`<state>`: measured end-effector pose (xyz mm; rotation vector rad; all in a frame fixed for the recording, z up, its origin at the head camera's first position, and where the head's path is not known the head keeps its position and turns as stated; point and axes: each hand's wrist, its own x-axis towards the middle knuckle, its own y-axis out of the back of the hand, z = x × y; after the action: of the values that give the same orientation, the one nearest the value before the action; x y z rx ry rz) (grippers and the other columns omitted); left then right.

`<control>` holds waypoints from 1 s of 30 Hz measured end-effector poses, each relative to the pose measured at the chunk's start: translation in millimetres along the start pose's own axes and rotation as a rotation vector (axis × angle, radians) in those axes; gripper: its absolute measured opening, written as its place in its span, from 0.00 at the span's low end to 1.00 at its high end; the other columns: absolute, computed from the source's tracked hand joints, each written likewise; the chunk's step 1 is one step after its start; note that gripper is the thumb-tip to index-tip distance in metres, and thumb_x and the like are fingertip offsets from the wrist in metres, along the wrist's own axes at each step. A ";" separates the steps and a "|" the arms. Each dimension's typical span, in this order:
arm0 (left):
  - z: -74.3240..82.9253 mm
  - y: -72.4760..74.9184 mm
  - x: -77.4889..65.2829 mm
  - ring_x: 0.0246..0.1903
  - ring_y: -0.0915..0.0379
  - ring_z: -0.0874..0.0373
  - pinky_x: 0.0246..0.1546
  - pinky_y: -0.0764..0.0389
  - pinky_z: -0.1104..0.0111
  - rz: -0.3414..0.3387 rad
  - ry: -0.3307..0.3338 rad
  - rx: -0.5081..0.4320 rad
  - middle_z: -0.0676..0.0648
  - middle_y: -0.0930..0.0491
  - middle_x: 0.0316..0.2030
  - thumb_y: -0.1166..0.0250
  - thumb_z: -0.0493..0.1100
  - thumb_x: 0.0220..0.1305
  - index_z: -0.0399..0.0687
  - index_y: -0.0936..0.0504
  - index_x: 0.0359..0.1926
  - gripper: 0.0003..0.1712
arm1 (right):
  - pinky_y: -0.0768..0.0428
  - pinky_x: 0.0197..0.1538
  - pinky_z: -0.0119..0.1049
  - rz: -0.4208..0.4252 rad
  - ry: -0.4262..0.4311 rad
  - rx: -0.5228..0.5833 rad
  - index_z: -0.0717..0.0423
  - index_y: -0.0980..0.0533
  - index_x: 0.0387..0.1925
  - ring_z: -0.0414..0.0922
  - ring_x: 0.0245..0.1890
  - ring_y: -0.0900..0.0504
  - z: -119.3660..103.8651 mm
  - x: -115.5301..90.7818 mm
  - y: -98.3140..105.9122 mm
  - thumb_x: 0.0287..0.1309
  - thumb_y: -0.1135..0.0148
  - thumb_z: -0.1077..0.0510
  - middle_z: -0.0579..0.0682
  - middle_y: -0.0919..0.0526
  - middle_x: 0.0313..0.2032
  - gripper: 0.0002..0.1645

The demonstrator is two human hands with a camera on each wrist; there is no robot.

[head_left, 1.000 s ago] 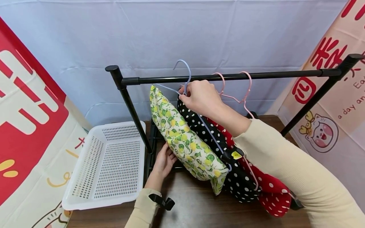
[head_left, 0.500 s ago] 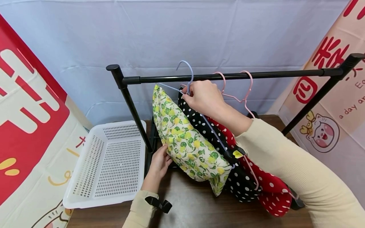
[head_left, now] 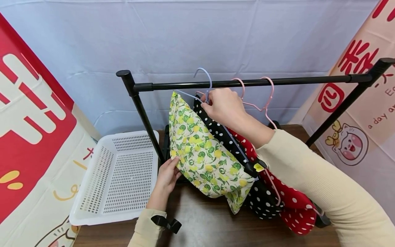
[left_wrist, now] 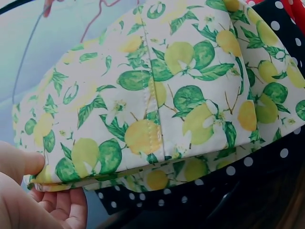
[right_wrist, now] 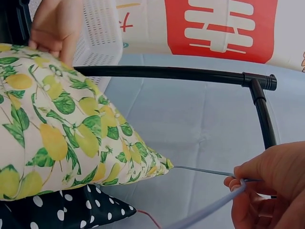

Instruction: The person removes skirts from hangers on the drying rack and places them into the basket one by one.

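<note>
While the right hand [head_left: 226, 106] pinches a blue hanger [head_left: 210, 82] by its neck, left hand [head_left: 166, 175] casually pinching some lemon-print cloth [head_left: 206, 154] by the edge, white basket [head_left: 108, 219] off left

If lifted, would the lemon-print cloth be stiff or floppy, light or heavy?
The lemon-print cloth is probably floppy, since its lower corner droops. It is likely light, as a thin blue hanger carries it. Its edge may bend where the left hand pinches it.

Pale blue backdrop [head_left: 185, 37], brown wooden tabletop [head_left: 203, 221]
</note>
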<state>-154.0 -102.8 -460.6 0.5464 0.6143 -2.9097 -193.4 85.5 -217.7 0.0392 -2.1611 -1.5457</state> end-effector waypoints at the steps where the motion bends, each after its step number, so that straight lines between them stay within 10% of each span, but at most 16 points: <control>1: 1.9 0.3 -0.8 0.26 0.25 0.63 0.33 0.25 0.69 0.000 -0.009 0.011 0.53 0.21 0.26 0.43 0.47 0.65 0.39 0.28 0.49 0.18 | 0.42 0.15 0.32 0.001 -0.001 0.000 0.50 0.17 0.22 0.42 0.12 0.31 0.8 0.2 -0.1 0.58 0.44 0.52 0.43 0.15 0.39 0.14; 14: 33.6 7.4 -10.0 0.23 0.27 0.65 0.29 0.26 0.72 0.014 -0.055 0.167 0.54 0.23 0.24 0.46 0.47 0.67 0.38 0.30 0.54 0.21 | 0.45 0.13 0.31 -0.015 -0.049 0.009 0.51 0.16 0.33 0.43 0.10 0.35 9.4 0.7 -0.9 0.59 0.45 0.52 0.45 0.14 0.36 0.13; 30: 72.3 24.4 -28.6 0.34 0.23 0.64 0.38 0.22 0.71 -0.129 -0.146 0.357 0.50 0.24 0.39 0.44 0.34 0.63 0.33 0.34 0.57 0.22 | 0.46 0.13 0.31 -0.026 -0.057 0.005 0.51 0.17 0.37 0.40 0.07 0.41 14.8 -1.9 -6.2 0.59 0.45 0.53 0.48 0.23 0.15 0.13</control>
<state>-146.3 -153.6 -397.4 0.3332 0.1134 -3.1642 -199.0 96.9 -227.7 0.0248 -2.2164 -1.5741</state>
